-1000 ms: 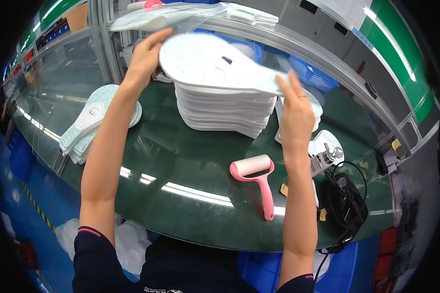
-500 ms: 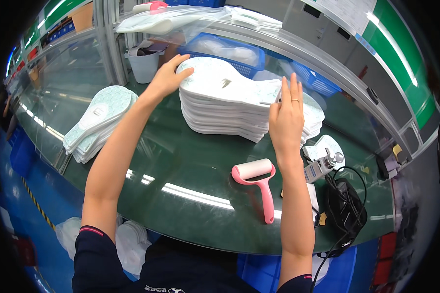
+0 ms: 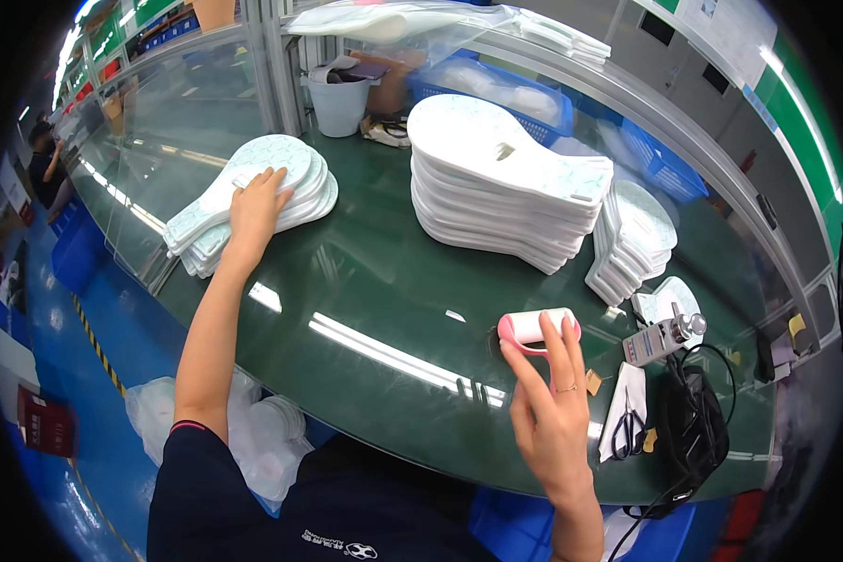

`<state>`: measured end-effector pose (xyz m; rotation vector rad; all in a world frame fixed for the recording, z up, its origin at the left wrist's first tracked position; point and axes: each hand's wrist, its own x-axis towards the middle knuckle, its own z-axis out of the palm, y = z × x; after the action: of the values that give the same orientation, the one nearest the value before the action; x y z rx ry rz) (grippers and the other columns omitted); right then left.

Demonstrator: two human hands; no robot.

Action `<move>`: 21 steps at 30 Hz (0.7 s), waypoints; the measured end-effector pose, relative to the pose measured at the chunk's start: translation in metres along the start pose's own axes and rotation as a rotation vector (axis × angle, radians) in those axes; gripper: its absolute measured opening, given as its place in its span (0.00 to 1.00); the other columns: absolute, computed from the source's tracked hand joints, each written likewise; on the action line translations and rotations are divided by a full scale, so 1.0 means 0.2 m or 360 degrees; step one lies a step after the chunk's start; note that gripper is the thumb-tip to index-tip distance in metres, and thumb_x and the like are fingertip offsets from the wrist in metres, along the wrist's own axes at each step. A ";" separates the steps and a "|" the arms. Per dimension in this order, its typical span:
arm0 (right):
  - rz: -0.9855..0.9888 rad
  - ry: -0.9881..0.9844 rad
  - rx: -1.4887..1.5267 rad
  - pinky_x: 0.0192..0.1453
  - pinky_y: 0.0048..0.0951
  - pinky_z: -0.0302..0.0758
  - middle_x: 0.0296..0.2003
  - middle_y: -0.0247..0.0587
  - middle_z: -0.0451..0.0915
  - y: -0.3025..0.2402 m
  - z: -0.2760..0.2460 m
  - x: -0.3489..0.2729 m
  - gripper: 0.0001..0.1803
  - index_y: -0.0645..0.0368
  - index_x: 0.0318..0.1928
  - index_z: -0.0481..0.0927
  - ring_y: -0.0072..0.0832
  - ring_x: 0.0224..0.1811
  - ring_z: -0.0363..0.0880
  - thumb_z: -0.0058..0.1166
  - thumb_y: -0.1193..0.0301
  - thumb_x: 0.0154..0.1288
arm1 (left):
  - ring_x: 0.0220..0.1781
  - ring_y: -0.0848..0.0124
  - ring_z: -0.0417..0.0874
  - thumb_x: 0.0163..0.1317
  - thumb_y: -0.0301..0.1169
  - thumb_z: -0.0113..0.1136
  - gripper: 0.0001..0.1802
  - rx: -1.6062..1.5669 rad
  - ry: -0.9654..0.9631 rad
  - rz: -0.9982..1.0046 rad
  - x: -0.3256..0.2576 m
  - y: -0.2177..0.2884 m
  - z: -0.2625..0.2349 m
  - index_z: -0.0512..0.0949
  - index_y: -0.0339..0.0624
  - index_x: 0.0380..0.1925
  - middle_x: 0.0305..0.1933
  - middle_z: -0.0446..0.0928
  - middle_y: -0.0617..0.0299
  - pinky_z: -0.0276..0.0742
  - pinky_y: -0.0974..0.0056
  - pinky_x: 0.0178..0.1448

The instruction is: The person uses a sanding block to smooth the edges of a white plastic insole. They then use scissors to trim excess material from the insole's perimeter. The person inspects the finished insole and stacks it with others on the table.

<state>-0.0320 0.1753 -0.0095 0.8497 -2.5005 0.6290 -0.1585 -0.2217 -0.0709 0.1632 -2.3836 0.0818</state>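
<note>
Head view looks down on a dark green glossy bench (image 3: 375, 281), and places below are told from the tall stack of white paddle-shaped foam sheets (image 3: 501, 187) at its middle. Well to the left of that tall stack lies a lower, fanned stack of pale mint paddle-shaped sheets (image 3: 253, 192) near the bench edge. The left hand (image 3: 255, 204) rests flat on top of this mint stack, its grip spread with fingers open and pressing on the uppermost sheet, pinching nothing. In front of the tall stack, toward the person, sits a pink-framed lint roller with a white drum (image 3: 534, 330). The right hand (image 3: 553, 412) is raised at it, fingers extended and touching the pink frame; whether the grip has closed round the handle cannot be told, since the hand hides it. Right of the tall stack stands a smaller pile of white oval sheets (image 3: 632, 244). Behind the tall stack are a pale grey plastic bucket (image 3: 339, 98) and a blue plastic crate (image 3: 506, 89).
</note>
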 end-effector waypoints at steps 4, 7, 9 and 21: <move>0.0064 -0.0062 0.0208 0.59 0.41 0.61 0.57 0.51 0.61 -0.03 0.03 -0.05 0.26 0.55 0.47 0.75 0.49 0.60 0.58 0.48 0.86 0.44 | 0.32 0.58 0.78 0.54 0.37 0.54 0.14 -0.0031 -0.0111 -0.0292 0.03 0.04 -0.05 0.75 0.46 0.39 0.30 0.78 0.54 0.72 0.58 0.33; 0.0060 -0.0088 0.0309 0.59 0.39 0.62 0.57 0.51 0.61 -0.04 0.05 -0.07 0.26 0.55 0.47 0.75 0.48 0.60 0.59 0.48 0.86 0.44 | 0.28 0.57 0.78 0.53 0.38 0.55 0.11 -0.0083 0.0133 -0.0305 0.05 0.00 -0.05 0.77 0.47 0.35 0.25 0.78 0.55 0.72 0.59 0.30; 0.0058 -0.0105 0.0351 0.57 0.38 0.64 0.57 0.50 0.62 -0.05 0.06 -0.09 0.26 0.55 0.47 0.75 0.48 0.59 0.60 0.48 0.86 0.44 | 0.30 0.58 0.79 0.53 0.38 0.56 0.10 -0.0276 0.0176 -0.0339 0.06 0.00 -0.08 0.78 0.46 0.32 0.27 0.78 0.55 0.72 0.59 0.32; 0.0266 -0.0105 0.1308 0.51 0.29 0.70 0.53 0.48 0.68 -0.20 0.11 -0.12 0.26 0.62 0.54 0.67 0.38 0.53 0.70 0.49 0.83 0.51 | 0.34 0.80 0.74 0.55 0.26 0.58 0.11 -0.1349 0.0709 -0.0470 -0.14 0.47 -0.73 0.75 0.34 0.38 0.32 0.76 0.60 0.69 0.76 0.39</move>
<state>0.0053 0.1462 -0.0277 0.9225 -2.3607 1.7739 -0.0520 -0.1099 0.0147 0.0736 -1.7500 -0.9166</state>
